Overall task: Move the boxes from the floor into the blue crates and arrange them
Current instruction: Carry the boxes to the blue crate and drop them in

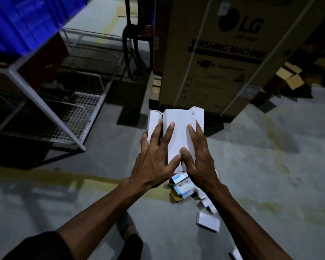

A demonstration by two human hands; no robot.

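White boxes [178, 132] are clamped between spread left hand [154, 162] and right hand [197, 158] — steadied for carrying — before the washing-machine carton [223, 53].

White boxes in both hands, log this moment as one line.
left hand: holding white boxes | right hand: holding same | loose boxes: on floor | blue crate: upper left
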